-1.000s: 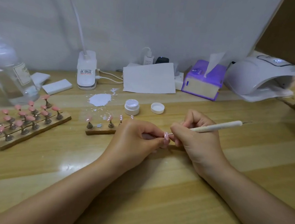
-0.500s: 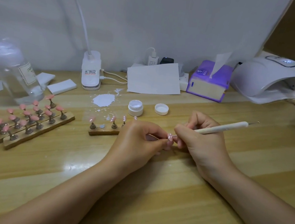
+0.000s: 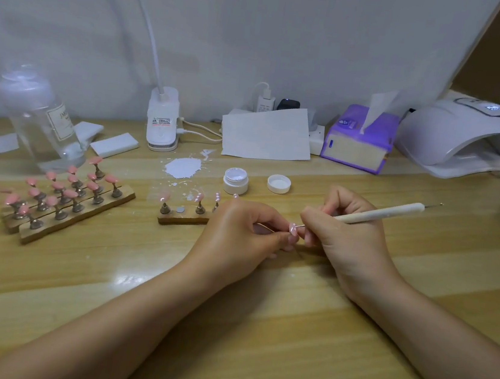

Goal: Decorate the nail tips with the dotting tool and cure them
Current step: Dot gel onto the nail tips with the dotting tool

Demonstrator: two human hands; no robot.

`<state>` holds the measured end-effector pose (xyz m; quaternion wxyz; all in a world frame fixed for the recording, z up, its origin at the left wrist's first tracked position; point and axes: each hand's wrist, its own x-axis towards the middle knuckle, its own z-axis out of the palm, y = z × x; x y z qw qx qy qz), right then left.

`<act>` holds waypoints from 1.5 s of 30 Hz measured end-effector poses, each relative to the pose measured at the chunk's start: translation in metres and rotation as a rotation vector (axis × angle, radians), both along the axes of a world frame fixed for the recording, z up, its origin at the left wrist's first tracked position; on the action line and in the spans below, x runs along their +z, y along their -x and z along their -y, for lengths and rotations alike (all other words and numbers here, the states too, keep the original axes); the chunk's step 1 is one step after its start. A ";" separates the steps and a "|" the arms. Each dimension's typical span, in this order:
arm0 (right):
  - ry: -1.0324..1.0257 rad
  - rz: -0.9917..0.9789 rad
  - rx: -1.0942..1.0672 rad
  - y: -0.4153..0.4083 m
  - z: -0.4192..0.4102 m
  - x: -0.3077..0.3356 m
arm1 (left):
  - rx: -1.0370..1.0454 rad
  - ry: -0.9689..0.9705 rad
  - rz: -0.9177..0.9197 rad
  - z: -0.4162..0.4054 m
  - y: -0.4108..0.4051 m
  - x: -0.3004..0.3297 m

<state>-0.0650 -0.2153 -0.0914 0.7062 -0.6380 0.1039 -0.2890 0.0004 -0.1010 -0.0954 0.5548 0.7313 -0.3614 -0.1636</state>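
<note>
My left hand (image 3: 236, 235) pinches a small stand carrying a pink nail tip (image 3: 292, 228) just above the wooden table. My right hand (image 3: 347, 236) grips a cream dotting tool (image 3: 381, 212) like a pen, and its metal point touches that tip. Behind my left hand a short wooden holder (image 3: 182, 218) carries a few tips on stands. At the left, two longer wooden holders (image 3: 75, 215) carry several pink tips. An open white gel pot (image 3: 236, 181) and its lid (image 3: 278, 183) stand beyond my hands. The white curing lamp (image 3: 456, 139) sits at the back right.
A smear of white gel (image 3: 182, 167) lies on the table near the pot. A clear bottle (image 3: 43, 120), white pads (image 3: 114, 144), a desk-lamp base (image 3: 162, 118), a sheet of paper (image 3: 266, 133) and a purple tissue box (image 3: 358, 139) line the back of the table.
Both hands keep the same grip and stay together on the nail tip. The view has shifted slightly; nothing on the table has moved.
</note>
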 end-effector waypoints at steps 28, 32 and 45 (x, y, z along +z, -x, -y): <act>0.008 0.014 -0.003 -0.001 0.002 -0.002 | -0.030 0.005 0.003 0.000 -0.003 -0.002; 0.017 0.014 -0.004 -0.001 0.002 -0.003 | -0.037 0.012 0.007 0.001 -0.004 -0.003; -0.091 0.037 -0.217 -0.004 0.007 -0.002 | -0.046 0.048 -0.019 0.001 -0.001 -0.003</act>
